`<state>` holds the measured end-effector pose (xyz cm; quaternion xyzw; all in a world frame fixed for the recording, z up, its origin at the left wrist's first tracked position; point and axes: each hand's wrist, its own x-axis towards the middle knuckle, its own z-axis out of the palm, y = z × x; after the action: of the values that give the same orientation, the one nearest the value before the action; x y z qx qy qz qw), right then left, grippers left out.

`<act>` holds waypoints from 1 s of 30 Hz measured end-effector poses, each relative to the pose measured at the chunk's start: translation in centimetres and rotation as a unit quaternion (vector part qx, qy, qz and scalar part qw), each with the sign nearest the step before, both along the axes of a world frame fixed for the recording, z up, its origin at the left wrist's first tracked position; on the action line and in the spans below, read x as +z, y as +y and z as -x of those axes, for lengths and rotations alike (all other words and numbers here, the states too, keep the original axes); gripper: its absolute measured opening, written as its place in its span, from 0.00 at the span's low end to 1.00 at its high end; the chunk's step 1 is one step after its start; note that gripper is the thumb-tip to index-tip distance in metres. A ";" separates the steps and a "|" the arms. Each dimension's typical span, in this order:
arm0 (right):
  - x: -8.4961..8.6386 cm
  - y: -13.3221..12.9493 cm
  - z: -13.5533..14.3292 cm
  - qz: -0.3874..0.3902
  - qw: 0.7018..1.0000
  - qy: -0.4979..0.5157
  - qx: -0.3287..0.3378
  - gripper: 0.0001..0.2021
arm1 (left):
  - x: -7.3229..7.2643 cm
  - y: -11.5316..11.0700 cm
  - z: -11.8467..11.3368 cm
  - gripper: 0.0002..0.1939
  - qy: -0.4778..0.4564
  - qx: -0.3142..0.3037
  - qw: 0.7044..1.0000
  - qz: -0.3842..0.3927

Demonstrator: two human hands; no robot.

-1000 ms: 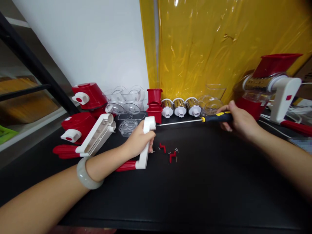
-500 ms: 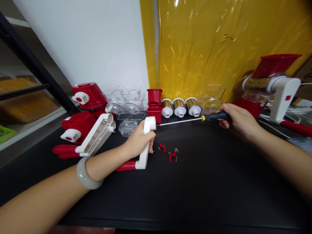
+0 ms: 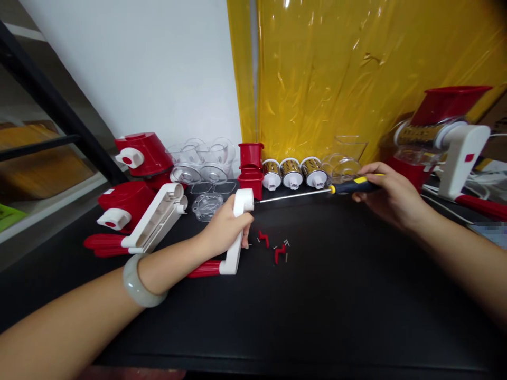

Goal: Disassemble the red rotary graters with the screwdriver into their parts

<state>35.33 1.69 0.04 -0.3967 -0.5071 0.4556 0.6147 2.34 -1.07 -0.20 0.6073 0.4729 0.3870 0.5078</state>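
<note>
White plastic crank arm with a ribbed red handle (image 3: pixel 233 256) was right around the middle of the frame, roughly upright, with the left hand's (image 3: pixel 224 232) fingers wrapped round its shaft. Couldn't tell if its low end rested on the black worktop (image 3: pixel 336 316). Right hand's (image 3: pixel 400 198) fingers gripped the black-and-yellow handle of a long-shafted screwdriver (image 3: pixel 350 187), its tip at the crank's round top end; touching or inside, no idea.

I'd guess the crank was light and stiff, maybe a bit slick on the smooth white bit. Best hold seemed to be the shaft just under that round end, since the red handle stuck out sideways and might've twisted it.

Watch the edges though: red plastic hoppers (image 3: pixel 251 186) sat close behind the top end, and small red bent pieces (image 3: pixel 280 254) and loose screws (image 3: pixel 287 243) lay just right of the shaft, easy to knock. Perforated metal drums (image 3: pixel 292 174) lined the back under the screwdriver's path. Most of the elbow room was toward the lower right, down to the worktop's front edge.
</note>
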 end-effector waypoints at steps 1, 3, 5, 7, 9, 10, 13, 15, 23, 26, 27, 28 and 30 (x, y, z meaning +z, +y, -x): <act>0.2 -0.2 0.1 0.000 0.999 0.036 0.025 0.12 | 0.0 0.0 0.0 0.14 0.001 -0.002 1.000 0.000; 0.6 -0.6 0.3 -0.001 0.997 0.066 0.047 0.14 | 0.0 0.0 0.0 0.14 -0.003 -0.005 1.000 -0.001; 0.7 -0.7 0.4 0.000 1.000 0.023 0.015 0.11 | 0.0 0.1 0.0 0.14 -0.008 -0.005 1.000 -0.002; 0.5 -0.5 0.3 0.006 0.999 -0.046 -0.026 0.13 | -0.1 0.1 0.0 0.14 -0.006 -0.005 1.000 0.000; 0.3 -0.2 0.2 0.002 0.996 -0.078 -0.035 0.14 | -0.1 0.1 0.1 0.13 0.004 -0.008 1.000 0.003; 0.3 -0.1 0.1 -0.006 0.997 -0.077 -0.031 0.12 | 0.0 0.0 0.1 0.13 0.010 -0.010 1.000 0.002; 0.4 -0.1 0.0 -0.026 0.996 -0.076 -0.029 0.09 | 0.0 0.0 0.2 0.13 0.013 -0.016 1.000 -0.002; 0.7 -0.3 0.1 -0.032 0.994 -0.092 -0.043 0.08 | 0.0 0.0 0.2 0.14 0.013 -0.015 1.000 -0.001; 1.2 -0.4 0.3 -0.078 0.991 -0.075 -0.074 0.08 | 0.1 -0.1 0.1 0.14 0.029 -0.009 1.000 0.001; 1.2 -0.4 0.3 -0.082 0.991 -0.070 -0.083 0.09 | 0.0 -0.1 0.1 0.13 0.039 -0.018 0.999 -0.003; 1.1 -0.4 0.3 -0.080 0.991 -0.073 -0.084 0.09 | 0.0 -0.1 0.1 0.13 0.040 -0.021 0.999 -0.006; 1.1 -0.4 0.3 -0.078 0.990 -0.079 -0.085 0.09 | 0.0 -0.1 0.1 0.13 0.040 -0.022 0.999 -0.007; 1.0 -0.4 0.4 -0.074 0.990 -0.091 -0.082 0.08 | 0.0 -0.2 0.1 0.14 0.040 -0.021 0.999 -0.006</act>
<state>34.95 1.28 1.00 -0.4297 -0.5593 0.3270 0.6290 2.28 -1.23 -0.19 0.6348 0.4778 0.3549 0.4928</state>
